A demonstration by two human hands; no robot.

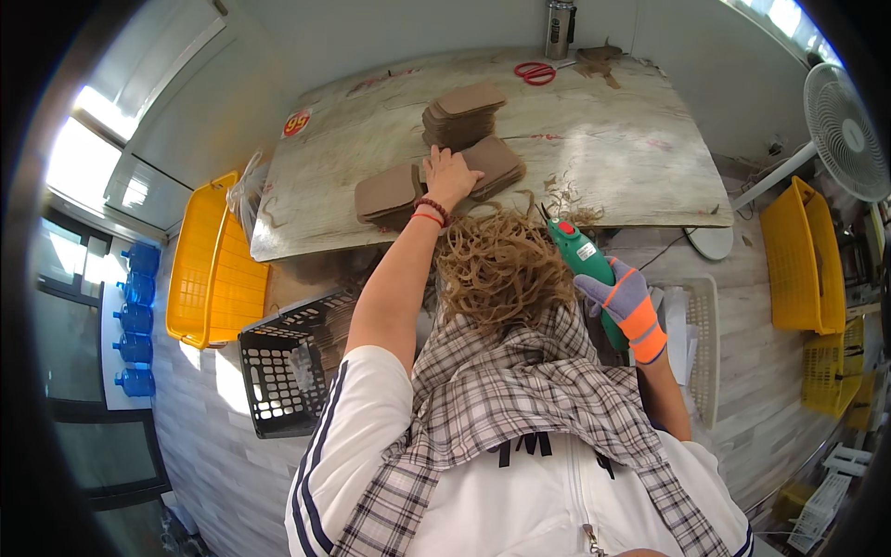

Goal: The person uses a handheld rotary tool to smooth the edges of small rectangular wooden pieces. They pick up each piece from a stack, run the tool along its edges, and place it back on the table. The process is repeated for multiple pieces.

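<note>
My bare left hand [449, 178], with red bead bracelets at the wrist, lies on the table with its fingers spread. It touches the near right stack of brown flat pieces [498, 163], beside another low stack [386, 191]. A taller stack [464, 108] stands just behind. My right hand [624, 299], in a grey and orange glove, is closed around green electric scissors [582, 249] with a red button, their tip pointing toward the table edge. A heap of curly brown offcut strips [506, 269] covers my lap over a plaid apron [520, 390].
Red-handled scissors [535, 73] and a steel flask [559, 30] are at the table's back. A black crate [278, 371] and yellow basket [218, 269] stand left. To the right are a pale basket [707, 353], a white fan [843, 130] and yellow crates [798, 260].
</note>
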